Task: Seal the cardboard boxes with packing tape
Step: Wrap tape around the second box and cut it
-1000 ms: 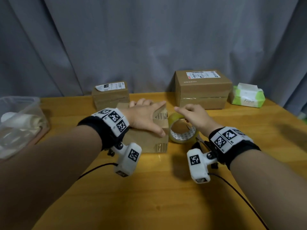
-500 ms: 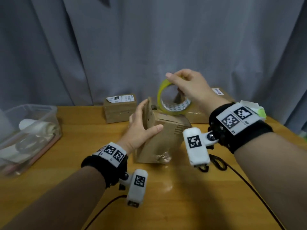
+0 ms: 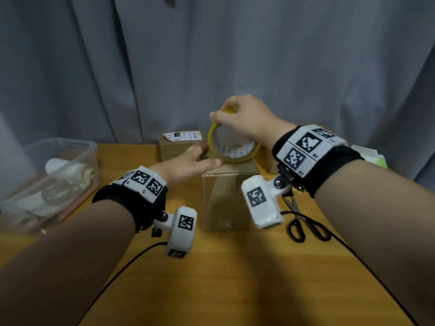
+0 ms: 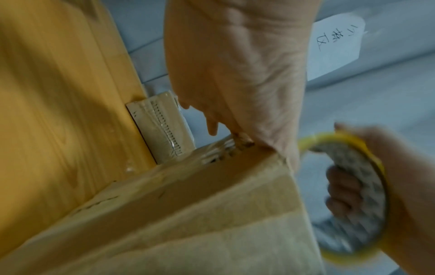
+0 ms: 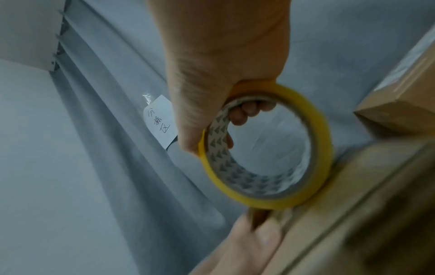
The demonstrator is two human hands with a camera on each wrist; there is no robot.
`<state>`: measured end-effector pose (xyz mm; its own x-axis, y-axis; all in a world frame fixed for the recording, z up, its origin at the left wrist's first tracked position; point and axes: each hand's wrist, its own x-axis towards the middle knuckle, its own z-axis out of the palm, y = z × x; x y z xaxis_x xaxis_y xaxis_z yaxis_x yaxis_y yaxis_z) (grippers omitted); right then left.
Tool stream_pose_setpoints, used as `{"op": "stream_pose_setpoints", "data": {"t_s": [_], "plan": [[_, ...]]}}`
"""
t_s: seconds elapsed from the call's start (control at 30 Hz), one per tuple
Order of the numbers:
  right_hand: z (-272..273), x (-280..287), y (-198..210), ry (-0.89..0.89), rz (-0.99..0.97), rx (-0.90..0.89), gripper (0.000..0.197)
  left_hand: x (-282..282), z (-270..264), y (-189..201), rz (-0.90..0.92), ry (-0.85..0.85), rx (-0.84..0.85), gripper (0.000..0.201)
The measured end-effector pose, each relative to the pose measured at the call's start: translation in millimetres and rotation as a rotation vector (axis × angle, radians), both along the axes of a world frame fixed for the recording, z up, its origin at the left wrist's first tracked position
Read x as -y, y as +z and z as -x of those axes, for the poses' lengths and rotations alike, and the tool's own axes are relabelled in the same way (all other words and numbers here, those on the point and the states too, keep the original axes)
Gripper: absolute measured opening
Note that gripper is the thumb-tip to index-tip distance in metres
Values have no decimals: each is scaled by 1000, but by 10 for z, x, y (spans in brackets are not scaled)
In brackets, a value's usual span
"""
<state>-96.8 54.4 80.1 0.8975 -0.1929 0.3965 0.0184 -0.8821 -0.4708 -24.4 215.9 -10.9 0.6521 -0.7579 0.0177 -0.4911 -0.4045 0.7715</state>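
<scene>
A small cardboard box point(image 3: 224, 198) stands on end at the table's middle. My left hand point(image 3: 193, 161) rests on its top left edge with the thumb laid along the top and the fingers reaching past the far side; the left wrist view shows the palm point(image 4: 235, 74) on the box point(image 4: 212, 214). My right hand point(image 3: 240, 116) grips a yellow roll of packing tape point(image 3: 233, 149) from above, fingers through its core point(image 5: 247, 111). The roll point(image 5: 324, 148) stands upright, its lower rim touching the box top point(image 5: 353, 214).
A small labelled box point(image 3: 181, 147) sits behind the left hand, and a larger box point(image 3: 270, 165) is partly hidden behind my right wrist. Black scissors point(image 3: 306, 227) lie right of the upright box. A clear plastic bin point(image 3: 54, 180) is at the far left, a tissue pack point(image 3: 376, 158) at the far right.
The box went from lying flat, through a tilt, to standing on end. My right hand lifted the tape off the table and lowered it onto the box top. The left hand shifted to the top edge.
</scene>
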Motion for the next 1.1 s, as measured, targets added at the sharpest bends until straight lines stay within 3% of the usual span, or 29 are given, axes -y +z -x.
{"op": "stream_pose_setpoints", "data": {"t_s": [0.1,0.2,0.27,0.37,0.43,0.6,0.7,0.8,0.87,1.0,1.1], "plan": [[108,236,59,-78,182,-94,24,-21,-31,12,-72,-1,18,79],[156,275,44,-75,173,-103,20,-31,38,98,-211,15,108,86],[130,220,40,-70,184,-92,27,-46,154,241,-322,75,249,84],[99,182,48,-81,207,-101,31,-36,257,384,-494,96,591,72],[94,211,46,-104,221,-111,31,35,313,385,-608,52,678,67],[130,208,50,-108,268,-135,31,329,472,312,-771,20,636,106],[95,204,26,-112,266,-124,36,399,458,329,-759,-12,679,103],[79,243,5,-119,30,-71,37,295,398,322,-729,-27,645,104],[89,238,55,-118,-29,-73,37,212,358,286,-693,-18,605,110],[112,314,233,-149,240,-139,31,141,305,262,-668,-17,549,119],[192,559,157,-211,305,-277,32,169,303,254,-661,-29,564,114]]}}
